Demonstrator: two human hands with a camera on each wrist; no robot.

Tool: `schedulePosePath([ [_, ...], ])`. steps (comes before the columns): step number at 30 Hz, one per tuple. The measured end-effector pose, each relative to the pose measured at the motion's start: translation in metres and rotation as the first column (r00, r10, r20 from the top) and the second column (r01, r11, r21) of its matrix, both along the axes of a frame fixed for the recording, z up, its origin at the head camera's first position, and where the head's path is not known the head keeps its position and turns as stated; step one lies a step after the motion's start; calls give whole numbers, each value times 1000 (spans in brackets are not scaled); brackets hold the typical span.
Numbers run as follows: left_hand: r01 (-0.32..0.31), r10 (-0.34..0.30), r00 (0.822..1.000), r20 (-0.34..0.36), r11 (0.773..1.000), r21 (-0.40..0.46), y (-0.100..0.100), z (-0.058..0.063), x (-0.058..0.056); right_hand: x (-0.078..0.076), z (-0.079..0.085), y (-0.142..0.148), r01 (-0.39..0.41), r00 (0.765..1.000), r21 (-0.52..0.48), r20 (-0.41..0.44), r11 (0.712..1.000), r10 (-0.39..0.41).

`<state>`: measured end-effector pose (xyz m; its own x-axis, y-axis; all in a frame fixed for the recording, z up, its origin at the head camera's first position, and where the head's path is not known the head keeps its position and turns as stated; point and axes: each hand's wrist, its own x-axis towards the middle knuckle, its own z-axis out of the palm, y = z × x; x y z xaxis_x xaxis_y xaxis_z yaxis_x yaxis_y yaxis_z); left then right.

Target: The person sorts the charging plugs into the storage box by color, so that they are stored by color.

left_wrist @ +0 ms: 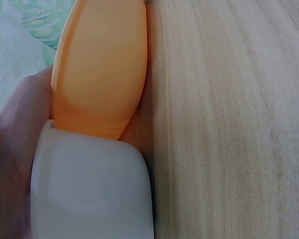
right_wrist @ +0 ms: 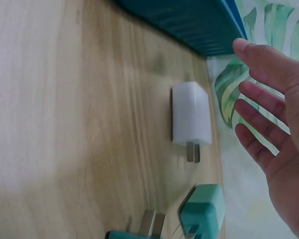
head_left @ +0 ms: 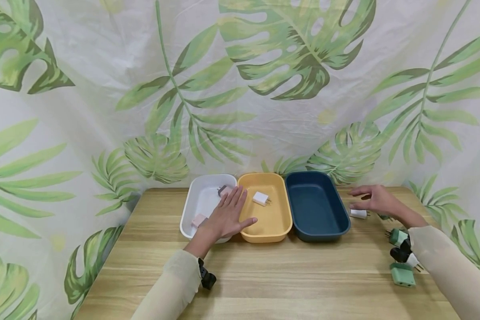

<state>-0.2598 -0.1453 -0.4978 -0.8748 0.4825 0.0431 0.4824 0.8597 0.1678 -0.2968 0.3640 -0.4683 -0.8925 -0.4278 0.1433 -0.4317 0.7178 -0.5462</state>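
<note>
My left hand (head_left: 226,215) is open, fingers spread, over the edge where the white tray (head_left: 187,213) meets the yellow tray (head_left: 264,229). In the white tray lie two pink charger plugs, one (head_left: 199,219) near the front and one (head_left: 226,191) at the back, partly behind my fingers. A white charger plug (head_left: 261,198) lies in the yellow tray. Right of the blue tray (head_left: 318,209), my right hand (head_left: 378,202) hovers with loosely bent fingers above another white charger plug (head_left: 358,214). The right wrist view shows that plug (right_wrist: 191,113) on the table, apart from the fingers.
Green charger plugs, one (head_left: 398,237) beside my right wrist and one (head_left: 402,274) nearer the front, lie on the wooden table (head_left: 304,280). A white plug (head_left: 413,261) sits between them, partly covered by the wrist camera. A leaf-patterned cloth (head_left: 264,124) hangs behind the trays.
</note>
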Motion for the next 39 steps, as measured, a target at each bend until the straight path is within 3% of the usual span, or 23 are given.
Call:
schedulePosePath([
  [15, -7, 7, 1000, 9, 1000, 4, 0, -1, -1, -2, -14, 15, -27, 994, 1, 102, 1000, 27],
  [39, -9, 9, 1000, 4, 1000, 0, 1, -2, -1, -8, -35, 16, -52, 998, 39, 40, 998, 50],
])
